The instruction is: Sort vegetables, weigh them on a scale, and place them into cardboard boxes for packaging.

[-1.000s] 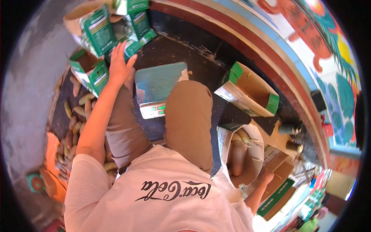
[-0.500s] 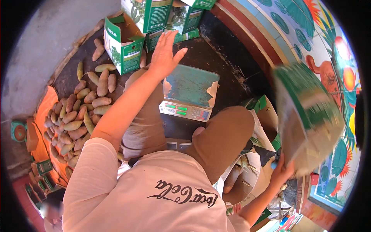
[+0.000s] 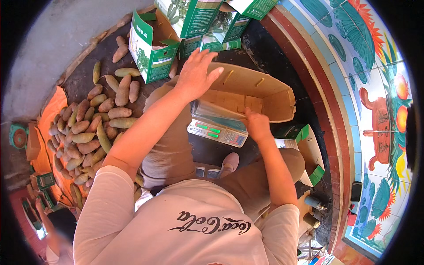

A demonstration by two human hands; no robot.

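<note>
The cardboard box [image 3: 265,90] is positioned over the digital scale [image 3: 216,131]; contact between the two cannot be confirmed. The right hand [image 3: 258,126] is placed at the box's near rim, the left hand [image 3: 194,77] by its left end. Tubers [image 3: 84,141] are heaped to the left. Cartons [image 3: 201,17] are grouped beyond the left hand; an open carton [image 3: 311,152] is sited right, before the tiled wall [image 3: 375,128].

Scene is shot through a fisheye lens worn on the head, left of a side-by-side pair. View is aimed steeply down and forward over the wearer's white T-shirt with black lettering [image 3: 190,245], seen closest, at bottom. Open-topped brown cardboard box [image 3: 265,81] is framed above right of centre, farther off. Grey concrete floor [image 3: 48,66] is caught upper left, colourful painted tile wall [image 3: 375,123] far right, edges bent.
</note>
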